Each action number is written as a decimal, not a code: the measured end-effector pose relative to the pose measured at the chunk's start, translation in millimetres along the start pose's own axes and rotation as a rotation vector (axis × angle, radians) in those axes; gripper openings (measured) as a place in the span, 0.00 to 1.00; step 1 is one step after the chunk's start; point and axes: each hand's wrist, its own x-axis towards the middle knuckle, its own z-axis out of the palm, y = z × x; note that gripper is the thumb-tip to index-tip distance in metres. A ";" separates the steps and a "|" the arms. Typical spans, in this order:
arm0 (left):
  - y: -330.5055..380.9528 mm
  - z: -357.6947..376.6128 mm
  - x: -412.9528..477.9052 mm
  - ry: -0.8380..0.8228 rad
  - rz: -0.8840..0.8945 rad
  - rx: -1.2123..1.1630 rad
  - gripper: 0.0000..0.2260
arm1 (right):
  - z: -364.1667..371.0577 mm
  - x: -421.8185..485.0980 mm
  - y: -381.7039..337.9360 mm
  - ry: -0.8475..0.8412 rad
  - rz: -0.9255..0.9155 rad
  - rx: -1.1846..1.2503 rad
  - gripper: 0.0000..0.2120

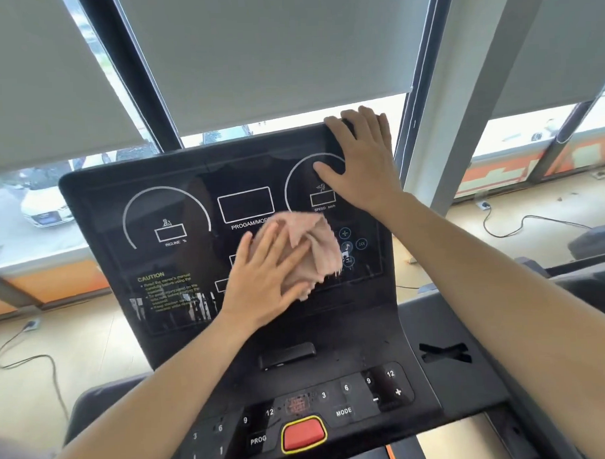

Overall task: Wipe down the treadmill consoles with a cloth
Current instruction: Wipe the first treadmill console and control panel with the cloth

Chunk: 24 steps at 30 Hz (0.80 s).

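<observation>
Your left hand (265,282) lies flat on the cloth (308,253), fingers spread and pressing it against the console (179,268) screen rather than closing round it; the grip there is open-palmed, holding the cloth by pressure alone. The cloth sits bunched under and just beyond your fingertips, over the middle of the screen, below the programme window and beside the small round icons. Your right hand (360,158) is up and to the right of it, palm open on the console's top right corner, fingers hooked over the edge, bracing the panel and holding nothing.

The cloth looks soft, light and limp, so it will fold and slip out from under a loose palm; keep your fingers wide and press evenly. The screen is glossy and likely slick. The button deck (300,411) nearer you, with the red stop button (303,434), looks not yet wiped.
</observation>
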 end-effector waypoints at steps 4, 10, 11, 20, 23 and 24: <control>-39.5 -31.7 43.8 0.044 -0.085 0.014 0.38 | 2.7 -0.2 -0.9 0.003 0.009 0.009 0.33; -84.7 -69.1 67.2 0.097 -0.253 0.022 0.40 | -0.7 -0.3 -3.9 -0.016 0.015 -0.003 0.32; -84.6 -68.3 64.6 0.095 -0.276 0.007 0.40 | -1.5 0.9 -6.7 -0.026 0.032 -0.008 0.32; -52.9 -33.0 7.1 0.059 -0.482 -0.088 0.41 | -11.7 32.3 -47.1 -0.153 -0.292 0.037 0.30; -31.4 -12.3 -24.8 0.032 -0.558 -0.121 0.43 | -4.5 35.3 -70.3 -0.181 -0.387 0.064 0.30; -24.3 -5.3 -36.5 0.019 -0.587 -0.129 0.44 | 0.3 32.4 -77.1 -0.176 -0.420 0.052 0.30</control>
